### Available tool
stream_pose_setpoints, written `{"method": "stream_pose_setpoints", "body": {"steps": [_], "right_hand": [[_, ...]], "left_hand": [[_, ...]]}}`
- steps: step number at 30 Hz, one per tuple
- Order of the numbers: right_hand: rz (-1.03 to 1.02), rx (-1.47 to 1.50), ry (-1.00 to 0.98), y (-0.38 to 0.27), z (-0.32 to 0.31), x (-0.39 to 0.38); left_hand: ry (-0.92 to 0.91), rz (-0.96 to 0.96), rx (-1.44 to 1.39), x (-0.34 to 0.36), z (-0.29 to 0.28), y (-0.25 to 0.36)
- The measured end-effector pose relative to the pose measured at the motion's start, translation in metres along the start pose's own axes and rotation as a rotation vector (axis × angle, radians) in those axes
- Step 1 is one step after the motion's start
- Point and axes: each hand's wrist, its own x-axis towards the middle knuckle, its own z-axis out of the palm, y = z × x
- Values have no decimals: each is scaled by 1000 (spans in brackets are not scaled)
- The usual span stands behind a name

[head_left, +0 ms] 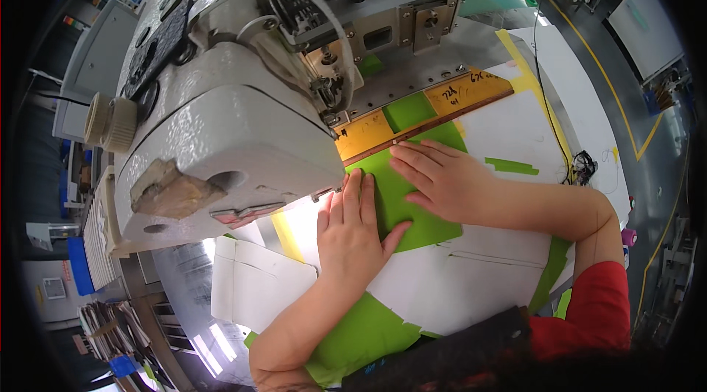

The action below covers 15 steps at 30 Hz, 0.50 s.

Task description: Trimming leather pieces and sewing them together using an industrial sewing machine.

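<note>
Under both of my hands lies a bright green sheet [423, 233], its far edge running beneath a yellow clamp plate [368, 134] with a dark brown front edge. My left hand [352, 226] rests flat on the sheet's left side, fingers stretched toward the plate. On the right, my right hand [445, 182] lies flat across the sheet, fingertips close to the plate's brown edge. Neither hand grips anything. A large white sewing machine head [243, 141] stands just left of the sheet, its needle area beside the plate. A green patch [409, 112] shows through a window in the plate.
White card [486, 256] covers the work surface, with yellow tape [526, 71] and a green strip [512, 166] on it. Another green piece [368, 337] lies near my left forearm. A thin black cable [541, 60] runs down the right side. Stacked papers [110, 329] stand at the lower left.
</note>
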Motion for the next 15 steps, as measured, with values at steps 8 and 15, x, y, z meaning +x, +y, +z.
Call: {"method": "stream_pose_setpoints", "body": {"steps": [8,15], "right_hand": [[66,-23,-22,-4,-10,-1],[78,-115,-56,-5,-17,-3]], "left_hand": [[3,-3,4,1,-1,1],[2,-1,8,0,-2,2]]}}
